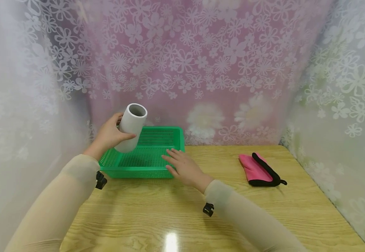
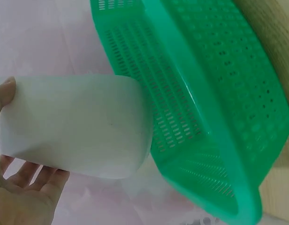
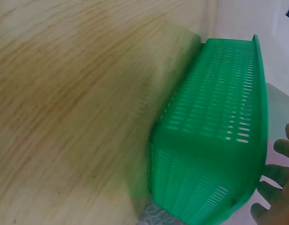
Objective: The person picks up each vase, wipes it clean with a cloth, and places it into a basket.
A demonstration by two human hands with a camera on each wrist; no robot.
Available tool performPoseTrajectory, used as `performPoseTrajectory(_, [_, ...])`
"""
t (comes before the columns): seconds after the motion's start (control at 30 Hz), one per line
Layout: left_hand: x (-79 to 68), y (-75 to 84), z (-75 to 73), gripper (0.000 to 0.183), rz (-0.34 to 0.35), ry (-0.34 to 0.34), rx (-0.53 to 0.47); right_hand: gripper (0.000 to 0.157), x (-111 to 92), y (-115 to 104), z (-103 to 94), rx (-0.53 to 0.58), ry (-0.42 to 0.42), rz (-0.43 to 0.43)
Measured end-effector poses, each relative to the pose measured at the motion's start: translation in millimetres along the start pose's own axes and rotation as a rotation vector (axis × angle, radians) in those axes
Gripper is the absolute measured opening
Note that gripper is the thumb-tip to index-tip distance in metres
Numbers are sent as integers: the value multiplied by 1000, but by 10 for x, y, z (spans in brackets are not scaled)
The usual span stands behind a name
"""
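Note:
My left hand (image 1: 111,134) grips a white, hollow, vase-like cylinder (image 1: 131,131) around its side, thumb across the front. The cylinder tilts slightly, its round opening up, above the left part of a green perforated plastic basket (image 1: 138,171). In the left wrist view the smooth closed end of the white cylinder (image 2: 97,126) overlaps the basket's edge, and the left fingers (image 2: 39,180) curl under it. With fingers spread and straight, my right hand (image 1: 185,168) is at the basket's front right corner; whether it touches the rim I cannot tell. Inside the basket only its slotted floor shows.
A pink cloth item with black trim and a small loop (image 1: 259,170) lies on the right side of the wooden table (image 1: 157,213). Floral curtains (image 1: 201,63) stand behind the table and along both sides.

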State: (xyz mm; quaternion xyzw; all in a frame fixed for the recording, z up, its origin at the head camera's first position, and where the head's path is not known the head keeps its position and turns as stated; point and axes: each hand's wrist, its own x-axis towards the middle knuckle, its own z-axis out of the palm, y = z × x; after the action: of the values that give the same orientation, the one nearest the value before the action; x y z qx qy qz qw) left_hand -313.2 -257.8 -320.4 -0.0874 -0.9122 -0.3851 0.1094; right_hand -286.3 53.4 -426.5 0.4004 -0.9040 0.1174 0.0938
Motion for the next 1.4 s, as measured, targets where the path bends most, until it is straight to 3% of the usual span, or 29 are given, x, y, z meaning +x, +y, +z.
performPoseTrajectory(0.6, [293, -19, 25, 92, 46, -212, 269, 55, 7, 37, 238, -52, -70, 16])
performPoseTrajectory(0.87, [460, 69, 164, 89, 89, -327, 491, 55, 18, 32, 254, -75, -79, 32])
performPoseTrajectory(1.03, [466, 57, 304, 90, 67, -364, 574, 55, 28, 15, 260, -96, -96, 46])
performPoseTrajectory(1.23, [443, 57, 388, 93, 87, -387, 652, 54, 28, 6, 256, -89, -91, 41])
performPoseTrajectory(1.4, [426, -10, 472, 85, 99, -403, 689, 53, 14, 12, 230, -83, -96, 48])
